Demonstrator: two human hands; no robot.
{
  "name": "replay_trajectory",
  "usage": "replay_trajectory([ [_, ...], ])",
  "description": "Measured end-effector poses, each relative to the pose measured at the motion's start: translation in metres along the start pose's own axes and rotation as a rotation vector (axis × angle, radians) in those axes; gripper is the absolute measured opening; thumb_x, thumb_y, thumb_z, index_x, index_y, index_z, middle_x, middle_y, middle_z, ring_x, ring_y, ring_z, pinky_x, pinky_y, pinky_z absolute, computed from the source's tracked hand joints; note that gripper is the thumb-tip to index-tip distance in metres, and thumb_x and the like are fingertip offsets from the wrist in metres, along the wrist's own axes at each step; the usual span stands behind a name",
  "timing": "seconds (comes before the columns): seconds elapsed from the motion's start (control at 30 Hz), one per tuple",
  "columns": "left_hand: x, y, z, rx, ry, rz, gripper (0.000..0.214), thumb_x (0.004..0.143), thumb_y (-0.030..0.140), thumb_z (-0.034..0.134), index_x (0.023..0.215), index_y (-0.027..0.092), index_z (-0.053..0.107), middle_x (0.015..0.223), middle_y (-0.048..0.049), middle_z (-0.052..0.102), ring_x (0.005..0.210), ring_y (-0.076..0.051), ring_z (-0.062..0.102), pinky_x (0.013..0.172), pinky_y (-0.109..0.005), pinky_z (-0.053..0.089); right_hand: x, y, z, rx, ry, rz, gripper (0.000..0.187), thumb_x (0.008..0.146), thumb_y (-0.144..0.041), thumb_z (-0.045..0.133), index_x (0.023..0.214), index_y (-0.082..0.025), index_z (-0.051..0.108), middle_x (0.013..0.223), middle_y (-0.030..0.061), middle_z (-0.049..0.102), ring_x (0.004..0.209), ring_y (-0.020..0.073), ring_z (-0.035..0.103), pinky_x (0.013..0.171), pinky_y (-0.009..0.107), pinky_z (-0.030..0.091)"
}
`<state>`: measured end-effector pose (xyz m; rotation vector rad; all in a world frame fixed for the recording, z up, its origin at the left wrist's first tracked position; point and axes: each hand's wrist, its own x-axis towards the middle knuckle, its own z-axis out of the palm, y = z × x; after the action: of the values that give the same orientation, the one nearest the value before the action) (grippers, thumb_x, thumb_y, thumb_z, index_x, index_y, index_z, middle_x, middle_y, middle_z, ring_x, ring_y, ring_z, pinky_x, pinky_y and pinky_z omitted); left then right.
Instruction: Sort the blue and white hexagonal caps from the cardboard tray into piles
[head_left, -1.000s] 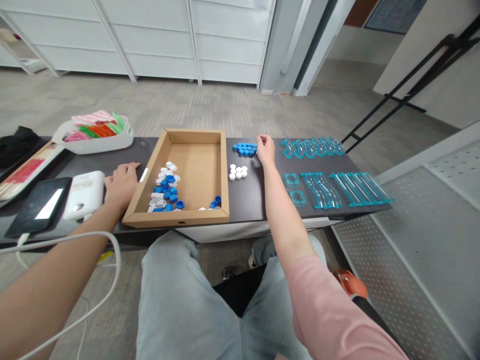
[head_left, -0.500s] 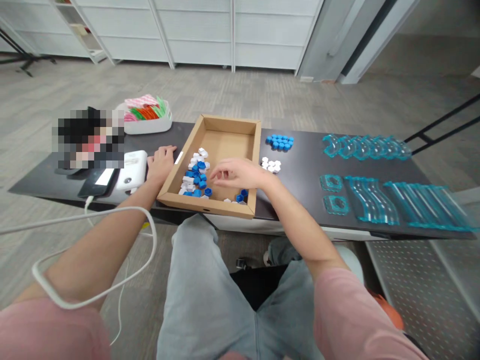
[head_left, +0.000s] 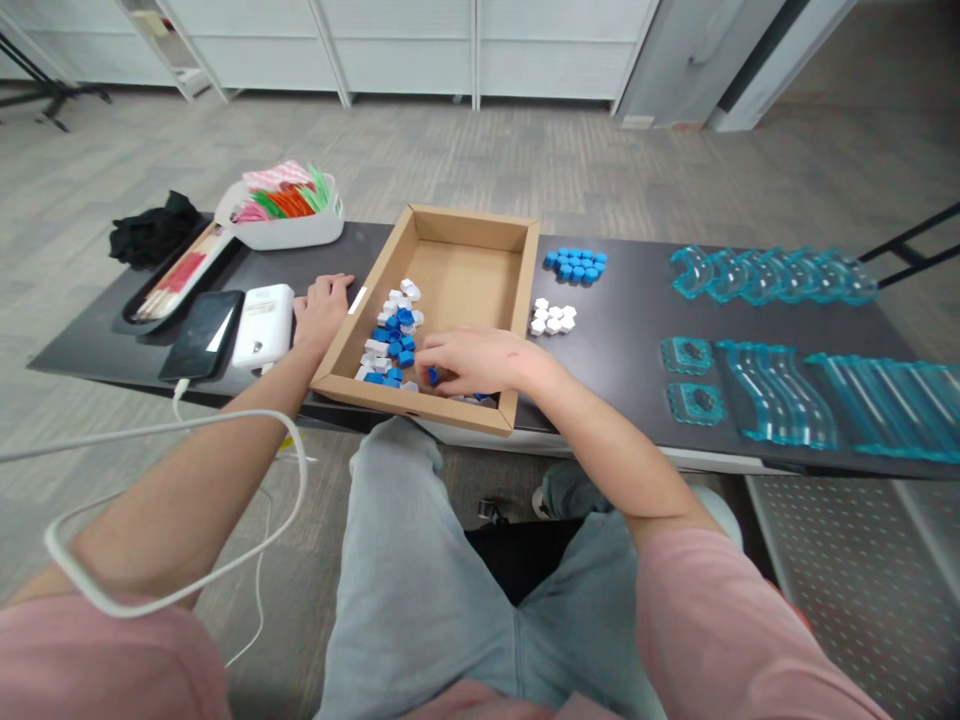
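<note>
My right hand (head_left: 476, 362) reaches low into the cardboard box (head_left: 469, 262), its fingertips and thumb closed round a blue hexagonal piece (head_left: 433, 376). Left of these fingers lies a loose heap of white pieces (head_left: 376, 347) and blue pieces (head_left: 406, 358), mostly along the box's left side. A few more pieces are partly hidden under my right hand near the front wall. Outside the box, my left hand (head_left: 322, 308) rests on the black table (head_left: 622, 360), fingers stretched out, beside the left wall.
Right of the box stand grouped blue pieces (head_left: 576, 265) and white pieces (head_left: 553, 318). Clear teal plastic parts (head_left: 772, 275) line the table's right part. To the left are a white power bank (head_left: 264, 325), a phone (head_left: 201, 335), a tray (head_left: 180, 275) and a white basket (head_left: 289, 232). A white cable (head_left: 304, 480) loops over my left arm.
My right hand has lowered onto the box floor, and its fingers have closed round a blue hexagonal piece. My left hand stays on the table. The view has shifted slightly.
</note>
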<state>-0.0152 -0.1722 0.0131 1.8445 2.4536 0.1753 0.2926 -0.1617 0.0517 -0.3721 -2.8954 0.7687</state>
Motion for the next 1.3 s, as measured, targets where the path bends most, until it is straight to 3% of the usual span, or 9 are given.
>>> replay_trajectory([
  [0.1,-0.002,0.002,-0.004,-0.002,-0.011,-0.005,0.068,0.116,0.036,0.043,0.181,0.02,0.053,0.185,-0.0249,0.048,0.17,-0.044,0.048,0.137,-0.059,0.039,0.001,0.001,0.001,0.004,-0.01,0.011,0.015,0.098,-0.014,0.083,0.1,-0.028,0.079,0.111,0.0003,0.083,0.092,0.0209,0.069,0.076,0.034,0.041],
  [0.2,-0.005,0.005,-0.01,-0.023,-0.055,0.003,0.069,0.118,0.038,0.041,0.182,0.015,0.049,0.187,-0.0274,0.044,0.172,-0.043,0.044,0.14,-0.06,0.035,-0.001,0.002,0.0,0.072,0.038,-0.023,0.017,0.103,-0.014,0.077,0.112,-0.029,0.079,0.118,0.0016,0.082,0.1,0.0214,0.07,0.081,0.033,0.046],
  [0.3,-0.009,0.009,-0.016,-0.03,-0.105,0.012,0.069,0.121,0.036,0.035,0.184,0.009,0.043,0.189,-0.0292,0.039,0.173,-0.043,0.041,0.142,-0.062,0.031,-0.006,0.009,-0.006,0.158,0.187,-0.108,0.031,0.115,-0.019,0.067,0.142,-0.03,0.076,0.133,0.0057,0.077,0.114,0.0219,0.07,0.096,0.033,0.054],
  [0.4,-0.01,0.012,-0.02,-0.022,-0.123,0.002,0.07,0.121,0.035,0.033,0.184,0.007,0.04,0.19,-0.0296,0.036,0.174,-0.045,0.039,0.143,-0.064,0.03,-0.015,0.03,-0.016,0.152,0.408,-0.095,0.033,0.123,-0.036,0.063,0.154,-0.03,0.072,0.13,0.0067,0.072,0.119,0.0233,0.069,0.107,0.038,0.057],
  [0.6,-0.004,0.007,-0.014,-0.002,-0.1,0.0,0.07,0.118,0.036,0.032,0.182,0.011,0.045,0.189,-0.0302,0.041,0.171,-0.045,0.045,0.141,-0.067,0.035,-0.044,0.117,-0.039,0.174,1.043,0.321,0.05,0.12,-0.072,0.062,0.141,-0.029,0.075,0.123,0.0057,0.073,0.117,0.0235,0.07,0.108,0.037,0.062],
  [0.77,0.0,0.002,-0.013,0.004,-0.109,0.032,0.072,0.115,0.036,0.035,0.182,0.011,0.045,0.188,-0.0316,0.042,0.171,-0.048,0.046,0.139,-0.071,0.038,-0.095,0.168,-0.052,0.13,1.344,0.696,0.028,0.119,-0.05,0.065,0.127,-0.025,0.075,0.126,0.0079,0.077,0.118,0.0216,0.074,0.112,0.035,0.06],
  [1.0,-0.002,0.002,-0.013,-0.02,-0.104,0.045,0.074,0.117,0.04,0.028,0.182,0.009,0.044,0.187,-0.0341,0.042,0.171,-0.05,0.046,0.138,-0.072,0.038,-0.144,0.168,-0.045,0.13,1.301,1.157,0.009,0.107,-0.027,0.068,0.11,-0.022,0.075,0.127,0.0115,0.088,0.116,0.0255,0.081,0.122,0.043,0.055],
  [1.13,-0.001,-0.001,-0.009,-0.034,-0.094,0.047,0.074,0.118,0.041,0.026,0.181,0.008,0.045,0.187,-0.0339,0.041,0.171,-0.051,0.045,0.139,-0.072,0.037,-0.144,0.173,-0.042,0.106,1.228,1.231,0.006,0.103,-0.025,0.071,0.107,-0.024,0.076,0.128,0.0107,0.09,0.129,0.0297,0.081,0.127,0.048,0.052],
  [1.3,0.003,-0.006,-0.003,-0.04,-0.073,0.052,0.068,0.119,0.039,0.03,0.179,0.013,0.048,0.187,-0.0306,0.044,0.171,-0.048,0.046,0.139,-0.071,0.037,-0.145,0.182,-0.044,0.095,1.244,1.248,0.024,0.11,-0.022,0.056,0.12,-0.022,0.077,0.138,0.0145,0.087,0.137,0.031,0.078,0.126,0.048,0.053],
])
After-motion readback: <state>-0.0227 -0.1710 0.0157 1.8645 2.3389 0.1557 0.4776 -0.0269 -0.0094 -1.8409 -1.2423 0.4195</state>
